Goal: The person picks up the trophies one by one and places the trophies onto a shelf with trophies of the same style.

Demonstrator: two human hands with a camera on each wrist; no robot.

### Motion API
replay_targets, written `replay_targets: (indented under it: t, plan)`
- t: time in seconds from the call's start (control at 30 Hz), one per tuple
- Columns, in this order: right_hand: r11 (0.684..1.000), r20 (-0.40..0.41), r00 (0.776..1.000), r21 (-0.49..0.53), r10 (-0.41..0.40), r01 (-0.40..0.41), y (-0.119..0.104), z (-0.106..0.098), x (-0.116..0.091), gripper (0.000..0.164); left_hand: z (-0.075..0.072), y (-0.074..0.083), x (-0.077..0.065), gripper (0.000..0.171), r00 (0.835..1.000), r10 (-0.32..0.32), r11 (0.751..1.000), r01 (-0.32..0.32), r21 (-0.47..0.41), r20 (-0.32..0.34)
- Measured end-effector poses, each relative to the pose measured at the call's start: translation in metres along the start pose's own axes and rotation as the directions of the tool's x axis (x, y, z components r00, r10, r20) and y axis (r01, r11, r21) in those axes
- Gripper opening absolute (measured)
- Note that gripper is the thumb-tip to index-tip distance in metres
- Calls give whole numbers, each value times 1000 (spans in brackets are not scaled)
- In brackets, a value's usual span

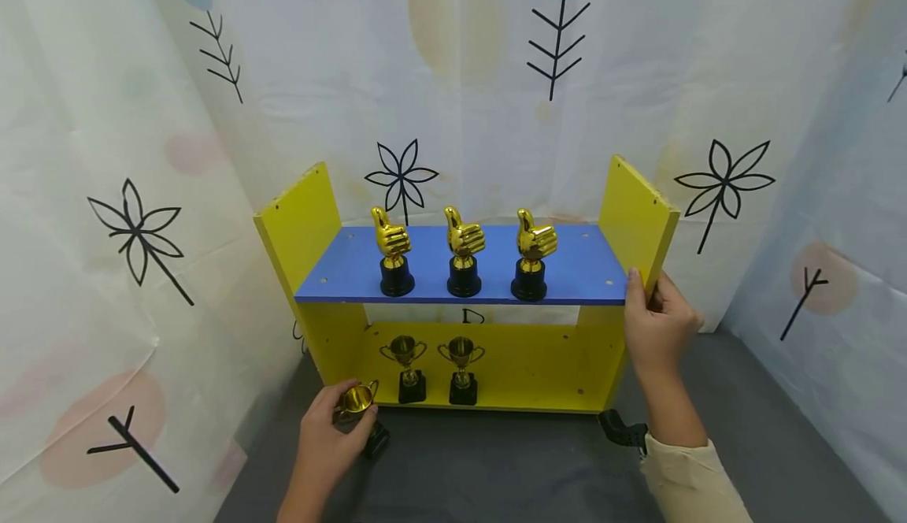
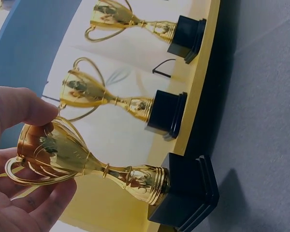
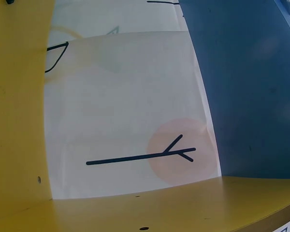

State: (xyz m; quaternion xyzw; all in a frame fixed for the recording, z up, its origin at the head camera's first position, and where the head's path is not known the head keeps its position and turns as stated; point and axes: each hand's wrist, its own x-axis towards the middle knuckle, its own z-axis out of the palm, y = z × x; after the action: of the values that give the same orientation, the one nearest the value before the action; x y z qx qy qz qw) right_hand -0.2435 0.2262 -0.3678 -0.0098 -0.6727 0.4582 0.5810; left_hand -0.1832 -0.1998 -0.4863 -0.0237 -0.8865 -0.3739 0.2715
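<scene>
My left hand [image 1: 327,433] holds a gold trophy cup [image 2: 63,150] by its bowl, thumb on one side and fingers on the other. Its black base [image 2: 188,193] hangs just in front of the lower board at the left. Two similar trophy cups [image 1: 405,354] [image 1: 462,356] stand upright on the yellow lower board [image 1: 531,365] of the shelf. With my right hand [image 1: 660,326] I grip the front edge of the yellow right side panel [image 1: 638,216], beside the blue upper board [image 1: 574,259]. The right hand itself is outside the right wrist view.
Three gold thumbs-up trophies [image 1: 395,251] [image 1: 464,249] [image 1: 531,254] on black bases stand in a row on the blue board. The yellow left side panel [image 1: 305,216] rises above it. Patterned cloth [image 1: 460,98] hangs behind; dark grey surface [image 1: 510,468] lies in front.
</scene>
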Motion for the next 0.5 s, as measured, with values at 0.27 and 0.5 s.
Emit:
replay_targets:
  t: [0.27,0.5]
  plan:
    - [1000,-8,1000,1,-1,1,0,1,0,25,7,7,-4,47,998,-16,999,18,-28,56]
    - [1000,-1,1000,-11,-4,4,10,1,0,25,14,10,-9,49,997,-18,999,20,-31,79]
